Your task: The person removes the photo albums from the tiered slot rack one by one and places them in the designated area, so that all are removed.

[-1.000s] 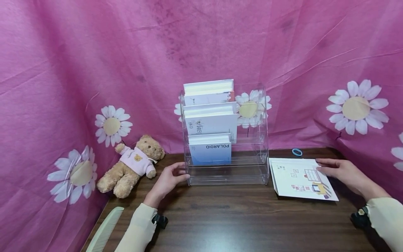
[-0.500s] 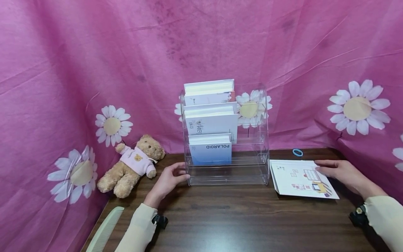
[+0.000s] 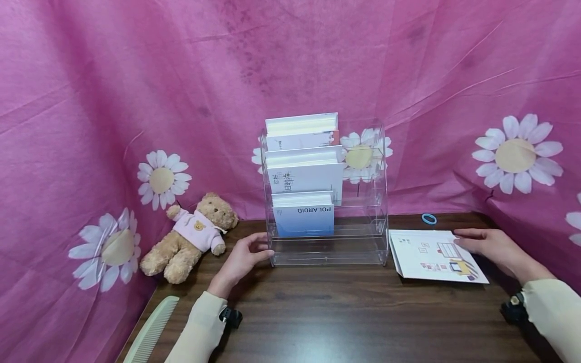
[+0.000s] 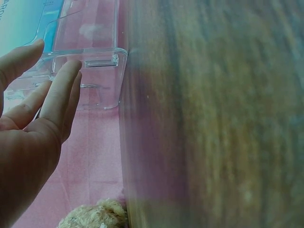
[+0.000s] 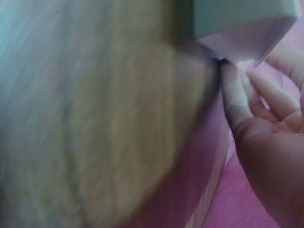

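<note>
A clear acrylic tiered rack (image 3: 327, 259) stands on the brown table, with several books in its left half. The front one is a blue-and-white book (image 3: 303, 220) marked POLAROID. My left hand (image 3: 240, 259) touches the rack's lower left side, thumb at the front edge and fingers fairly straight along the side panel (image 4: 95, 83). To the right of the rack lies a white book (image 3: 431, 257) with a colourful printed cover. At its right edge my right hand (image 3: 501, 252) pinches it, thumb on the cover and fingertips (image 5: 232, 80) underneath. The right wrist view is blurred.
A teddy bear (image 3: 195, 229) in a pink top lies left of the rack. Near the table's left edge is a pale green comb (image 3: 152, 330). A blue ring (image 3: 428, 219) sits behind the white book. Pink flowered cloth (image 3: 295, 60) hangs around the table.
The white book's near edge has shifted slightly away from me, and the right wrist has moved a little left. My left hand and the rack stay where they were.
</note>
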A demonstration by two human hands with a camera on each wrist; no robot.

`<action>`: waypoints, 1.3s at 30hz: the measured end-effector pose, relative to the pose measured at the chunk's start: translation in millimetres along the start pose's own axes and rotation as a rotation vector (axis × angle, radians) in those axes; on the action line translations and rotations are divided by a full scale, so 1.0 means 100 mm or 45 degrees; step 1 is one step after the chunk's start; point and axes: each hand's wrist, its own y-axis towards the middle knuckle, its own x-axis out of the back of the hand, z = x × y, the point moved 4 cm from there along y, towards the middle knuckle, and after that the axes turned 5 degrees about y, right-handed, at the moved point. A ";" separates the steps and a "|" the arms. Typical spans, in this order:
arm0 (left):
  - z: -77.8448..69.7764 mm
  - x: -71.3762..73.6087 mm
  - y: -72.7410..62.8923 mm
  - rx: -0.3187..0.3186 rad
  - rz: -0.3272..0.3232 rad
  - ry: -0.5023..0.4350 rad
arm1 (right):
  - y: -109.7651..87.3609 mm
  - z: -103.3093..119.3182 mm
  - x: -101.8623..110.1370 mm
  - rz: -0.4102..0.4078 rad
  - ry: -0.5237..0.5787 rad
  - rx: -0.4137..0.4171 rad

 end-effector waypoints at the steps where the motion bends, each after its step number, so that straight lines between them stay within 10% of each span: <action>1: 0.00 0.00 0.00 0.000 -0.001 0.000 | 0.00 0.00 0.00 0.007 0.012 -0.004; 26: -0.04 -0.02 -0.01 -0.024 -0.011 -0.001 | -0.01 0.04 0.01 -0.016 0.027 -0.066; 39: -0.01 -0.02 -0.01 -0.021 -0.005 -0.019 | -0.12 0.15 0.07 -0.277 -0.012 0.008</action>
